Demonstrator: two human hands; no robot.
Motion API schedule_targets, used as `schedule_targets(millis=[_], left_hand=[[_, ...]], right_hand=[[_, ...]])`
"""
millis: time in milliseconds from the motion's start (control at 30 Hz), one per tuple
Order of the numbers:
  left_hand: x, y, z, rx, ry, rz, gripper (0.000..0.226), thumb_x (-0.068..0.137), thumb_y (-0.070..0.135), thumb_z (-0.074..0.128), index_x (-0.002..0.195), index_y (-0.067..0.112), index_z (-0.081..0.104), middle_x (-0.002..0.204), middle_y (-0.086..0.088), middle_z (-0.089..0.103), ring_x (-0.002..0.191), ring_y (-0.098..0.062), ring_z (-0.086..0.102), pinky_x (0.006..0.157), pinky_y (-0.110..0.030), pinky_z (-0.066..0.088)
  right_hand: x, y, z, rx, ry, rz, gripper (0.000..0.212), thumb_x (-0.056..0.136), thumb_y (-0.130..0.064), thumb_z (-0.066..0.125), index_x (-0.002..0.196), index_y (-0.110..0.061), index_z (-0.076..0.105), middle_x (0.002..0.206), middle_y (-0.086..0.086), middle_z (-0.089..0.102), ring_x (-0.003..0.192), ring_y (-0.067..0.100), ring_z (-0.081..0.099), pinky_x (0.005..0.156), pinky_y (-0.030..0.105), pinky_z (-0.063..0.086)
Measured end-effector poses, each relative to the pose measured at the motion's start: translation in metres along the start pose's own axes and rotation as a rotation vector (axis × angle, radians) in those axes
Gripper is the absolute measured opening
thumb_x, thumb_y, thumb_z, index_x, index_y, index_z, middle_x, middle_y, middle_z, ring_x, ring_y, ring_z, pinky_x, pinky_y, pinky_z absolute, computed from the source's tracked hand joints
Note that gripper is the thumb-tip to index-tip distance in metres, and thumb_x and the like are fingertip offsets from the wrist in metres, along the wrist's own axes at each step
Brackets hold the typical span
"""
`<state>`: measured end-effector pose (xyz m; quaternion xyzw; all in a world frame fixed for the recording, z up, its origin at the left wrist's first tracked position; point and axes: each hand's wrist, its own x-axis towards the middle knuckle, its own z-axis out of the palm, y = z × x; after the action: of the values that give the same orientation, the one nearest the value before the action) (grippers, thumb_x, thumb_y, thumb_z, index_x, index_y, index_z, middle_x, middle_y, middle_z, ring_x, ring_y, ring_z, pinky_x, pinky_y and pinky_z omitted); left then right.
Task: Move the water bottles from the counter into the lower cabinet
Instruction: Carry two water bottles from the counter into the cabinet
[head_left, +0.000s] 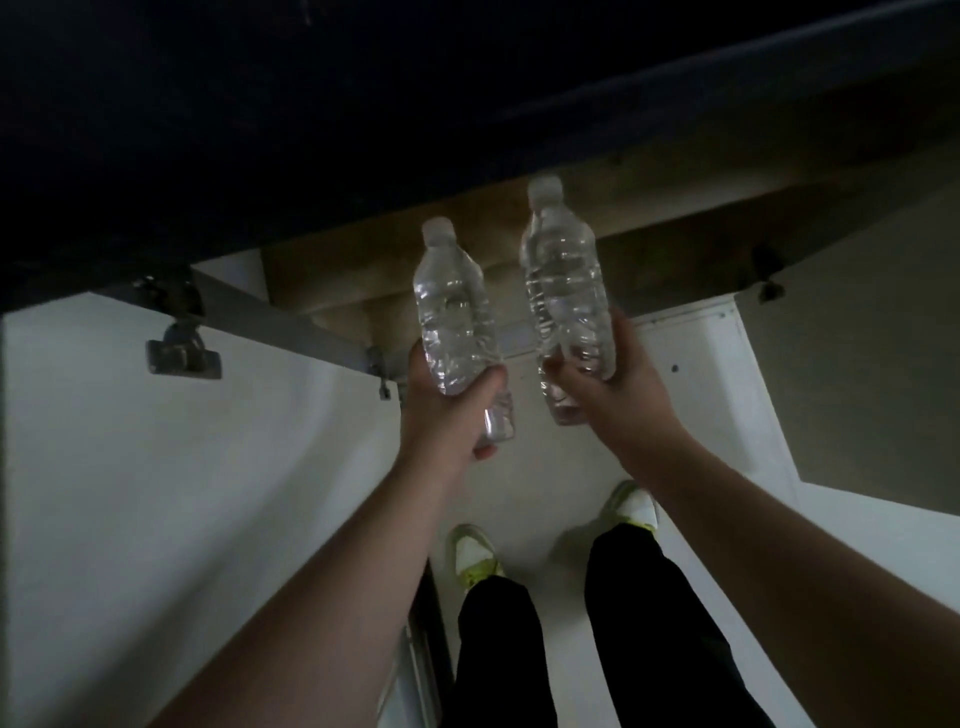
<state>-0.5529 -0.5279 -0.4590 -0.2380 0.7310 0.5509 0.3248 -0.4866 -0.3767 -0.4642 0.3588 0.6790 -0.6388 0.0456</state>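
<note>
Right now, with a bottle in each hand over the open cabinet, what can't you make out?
- Head view: cabinet interior past its front edge, hidden under the dark counter.
- Head view: bottoms of the left bottle and right bottle, covered by the grip of the left hand and right hand.
- Head view: whether bottles remain on the counter; its top is out of sight.

Two clear water bottles: the left bottle (453, 312) at eleven o'clock from the picture's centre, the right bottle (566, 280) at one o'clock. Two hands: the left hand (447, 410), the right hand (613, 384). Two cabinet doors: the left door (182, 441) at nine o'clock, the right door (852, 338) at three. Two shoes: the left shoe (472, 553), the right shoe (631, 506), near six o'clock.
</note>
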Motion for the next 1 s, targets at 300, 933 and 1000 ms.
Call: schedule_targets(millis=[300,933,1000], left_hand=[[0.065,0.011,0.019,-0.064,0.054,0.086,0.070,0.071,0.036,0.080,0.130,0.044,0.044,0.121,0.004,0.062,0.096,-0.025,0.067,0.055,-0.035,0.057],[0.100,0.020,0.006,-0.022,0.080,0.235,0.107,0.043,0.070,0.083,0.136,0.039,0.040,0.129,0.009,0.060,0.113,-0.017,0.063,0.092,-0.046,0.056],[0.099,0.017,0.002,-0.039,0.041,0.269,0.096,0.052,0.058,0.086,0.136,0.035,0.043,0.129,0.009,0.061,0.114,-0.013,0.062,0.096,-0.043,0.054]], right_hand=[[0.061,0.002,0.025,-0.280,0.058,-0.126,0.066,0.078,-0.049,0.068,0.136,-0.035,0.038,0.117,-0.009,0.062,0.096,0.013,0.064,0.073,0.035,0.058],[0.104,-0.010,0.054,-0.028,-0.027,-0.202,0.070,0.085,-0.036,0.070,0.143,-0.029,0.031,0.119,-0.011,0.060,0.099,0.002,0.062,0.073,0.015,0.049],[0.100,-0.006,0.049,0.005,-0.065,-0.211,0.070,0.088,-0.026,0.069,0.145,-0.027,0.027,0.110,-0.017,0.058,0.097,-0.003,0.062,0.076,0.015,0.051]])
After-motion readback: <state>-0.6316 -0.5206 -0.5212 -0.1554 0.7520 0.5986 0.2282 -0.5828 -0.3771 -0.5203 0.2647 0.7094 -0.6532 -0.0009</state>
